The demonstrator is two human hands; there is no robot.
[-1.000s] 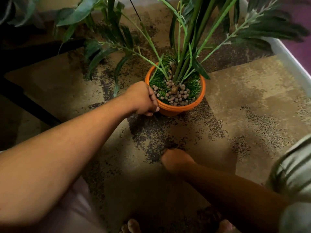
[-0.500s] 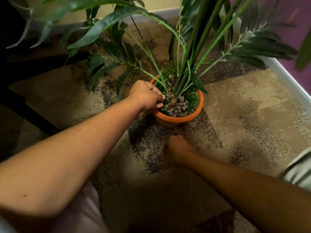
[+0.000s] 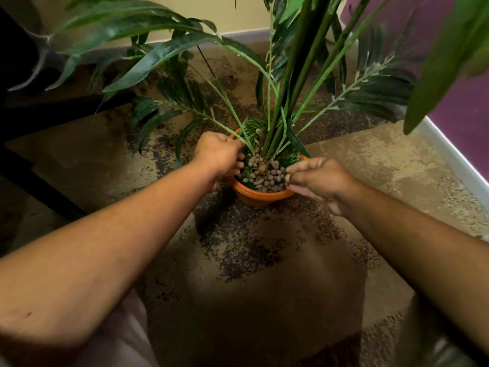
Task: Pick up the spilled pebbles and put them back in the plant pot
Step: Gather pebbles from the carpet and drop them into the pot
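The plant pot [image 3: 260,197] is round and orange with a rolled rim, standing upright on the patterned carpet near the corner where the purple wall meets the yellow one. Tall green stems and long leaves rise from its middle above short grass-like tufts. The pebbles [image 3: 267,177], small, rounded, grey-brown, lie heaped inside the pot against its near rim, around the foot of the stems

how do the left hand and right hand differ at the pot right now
The left hand is curled into a loose fist at the orange pot's far-left rim; the right hand sits at the near-right rim, fingers pinched together at the pebbles. Both reach over the pot.
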